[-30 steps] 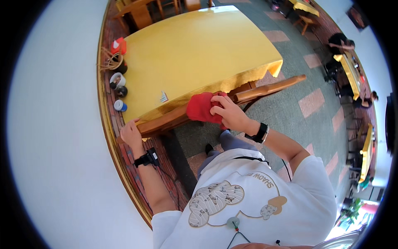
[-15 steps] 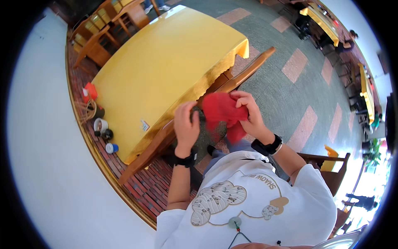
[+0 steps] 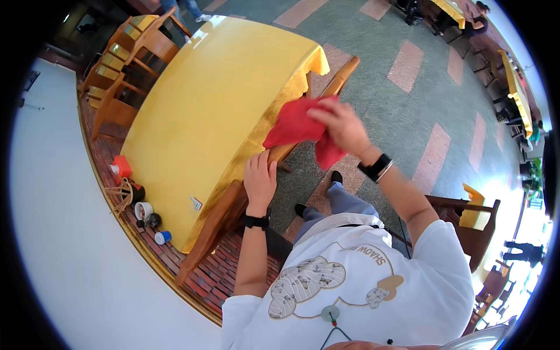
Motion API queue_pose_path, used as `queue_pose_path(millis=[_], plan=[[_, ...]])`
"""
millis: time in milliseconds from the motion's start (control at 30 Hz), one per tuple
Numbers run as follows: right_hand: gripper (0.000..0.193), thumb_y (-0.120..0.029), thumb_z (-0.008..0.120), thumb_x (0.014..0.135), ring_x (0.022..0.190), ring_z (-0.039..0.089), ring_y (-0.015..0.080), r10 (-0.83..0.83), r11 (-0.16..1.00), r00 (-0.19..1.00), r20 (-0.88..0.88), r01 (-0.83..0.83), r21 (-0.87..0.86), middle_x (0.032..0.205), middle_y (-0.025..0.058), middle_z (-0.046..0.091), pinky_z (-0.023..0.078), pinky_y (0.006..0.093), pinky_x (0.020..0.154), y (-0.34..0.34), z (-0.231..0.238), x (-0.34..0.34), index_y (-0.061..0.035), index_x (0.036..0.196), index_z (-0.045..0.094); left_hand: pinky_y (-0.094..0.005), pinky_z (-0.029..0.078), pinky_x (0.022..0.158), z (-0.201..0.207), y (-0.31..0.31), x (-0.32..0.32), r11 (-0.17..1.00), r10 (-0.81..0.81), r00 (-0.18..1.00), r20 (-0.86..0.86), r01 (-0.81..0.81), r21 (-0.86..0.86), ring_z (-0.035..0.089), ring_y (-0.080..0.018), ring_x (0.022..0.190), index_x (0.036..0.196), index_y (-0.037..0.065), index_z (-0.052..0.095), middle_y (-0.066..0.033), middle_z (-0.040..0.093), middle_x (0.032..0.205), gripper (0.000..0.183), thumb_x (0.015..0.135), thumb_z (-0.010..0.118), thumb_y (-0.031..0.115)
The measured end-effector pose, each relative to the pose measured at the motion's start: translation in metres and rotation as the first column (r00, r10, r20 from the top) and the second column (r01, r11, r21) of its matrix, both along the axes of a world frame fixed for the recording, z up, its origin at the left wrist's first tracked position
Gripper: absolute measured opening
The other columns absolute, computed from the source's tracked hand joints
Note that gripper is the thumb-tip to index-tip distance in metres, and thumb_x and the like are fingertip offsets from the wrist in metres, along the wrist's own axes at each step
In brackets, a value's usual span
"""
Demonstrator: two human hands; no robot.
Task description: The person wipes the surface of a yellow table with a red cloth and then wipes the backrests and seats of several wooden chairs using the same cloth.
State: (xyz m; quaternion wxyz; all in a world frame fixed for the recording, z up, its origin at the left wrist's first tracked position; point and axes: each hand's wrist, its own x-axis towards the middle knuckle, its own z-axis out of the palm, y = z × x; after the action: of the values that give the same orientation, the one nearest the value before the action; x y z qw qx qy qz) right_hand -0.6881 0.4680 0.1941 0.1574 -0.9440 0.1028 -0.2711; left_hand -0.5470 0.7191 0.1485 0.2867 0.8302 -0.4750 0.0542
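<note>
While the right hand (image 3: 341, 125) sits just above the middle of the frame, its fingers are curled shut around a bunched red cloth (image 3: 297, 125), which hangs over the top edge of a long wooden bench (image 3: 233, 204) running diagonally from upper centre down to the lower left. Part of the cloth droops below the hand toward the tiled floor (image 3: 420, 99). Below and to the left of it, the left hand (image 3: 259, 181) rests on the same bench edge, fingers bent down over the wood and gripping it; it does not touch the cloth. Both wrists carry dark bands. Beside the bench, filling the upper left, stands a table under a yellow tablecloth (image 3: 204, 105). At the table's lower-left end, against the brick ledge, are a small red box (image 3: 121, 167), a woven basket (image 3: 119, 195), a white cup (image 3: 143, 210) and a blue cup (image 3: 163, 237). Wooden chairs (image 3: 125, 64) stand at the far upper left.
</note>
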Motion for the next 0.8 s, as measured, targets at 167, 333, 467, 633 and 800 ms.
queue_pose_path(millis=[167,333,467,633,800], plan=[[0.048,0.001,0.054,0.085,0.105,0.058,0.0367,-0.438,0.890,0.898,0.045,0.427,0.161,0.121,0.0135,0.059,0.051,0.0451,0.094,-0.122,-0.016,0.003,-0.0219,0.126,0.065,-0.0456,0.045,0.091,0.016,-0.025,-0.009,0.990,0.108,0.990,-0.086,-0.100,0.095,0.056,-0.0373,0.103,0.120,0.002,0.059,-0.0186,0.061,0.109,0.033,0.098,0.057,0.026],[0.042,-0.005,0.061,0.085,0.103,0.057,0.0365,-0.243,0.862,0.966,0.091,0.172,0.477,0.113,0.0171,0.056,0.051,0.0429,0.092,-0.055,-0.019,0.023,-0.0204,0.123,0.068,-0.0468,0.046,0.087,0.042,-0.092,-0.020,0.994,0.098,0.993,-0.065,-0.101,-0.047,0.058,-0.0390,0.100,0.117,0.001,0.058,-0.0194,0.061,0.106,0.034,0.095,0.060,0.027],[0.041,-0.007,0.063,0.082,0.103,0.057,0.0353,0.041,0.962,0.979,0.201,-0.093,0.257,0.114,0.0156,0.055,0.051,0.0411,0.089,-0.025,0.002,0.006,-0.0219,0.120,0.070,-0.0470,0.047,0.083,0.033,-0.141,-0.032,0.988,0.153,0.981,-0.122,-0.156,-0.017,0.059,-0.0410,0.097,0.120,0.001,0.056,-0.0205,0.062,0.107,0.032,0.096,0.057,0.023],[0.040,-0.005,0.061,0.085,0.104,0.058,0.0339,-0.002,0.981,0.990,0.141,-0.025,0.193,0.116,0.0150,0.054,0.052,0.0390,0.087,-0.092,-0.008,-0.006,-0.0220,0.120,0.071,-0.0455,0.049,0.082,0.028,-0.149,-0.037,0.995,0.097,0.995,0.037,-0.097,0.004,0.062,-0.0372,0.095,0.118,0.004,0.058,-0.0175,0.065,0.104,0.027,0.096,0.056,0.019],[0.045,-0.004,0.055,0.091,0.102,0.060,0.0382,-0.390,0.854,0.899,0.198,0.272,0.444,0.121,0.0174,0.053,0.053,0.0421,0.086,-0.167,-0.051,0.012,-0.0224,0.131,0.062,-0.0445,0.049,0.081,0.032,-0.152,-0.044,0.991,0.127,0.992,-0.001,-0.127,-0.036,0.063,-0.0365,0.093,0.113,0.004,0.062,-0.0158,0.066,0.101,0.024,0.095,0.058,0.020]])
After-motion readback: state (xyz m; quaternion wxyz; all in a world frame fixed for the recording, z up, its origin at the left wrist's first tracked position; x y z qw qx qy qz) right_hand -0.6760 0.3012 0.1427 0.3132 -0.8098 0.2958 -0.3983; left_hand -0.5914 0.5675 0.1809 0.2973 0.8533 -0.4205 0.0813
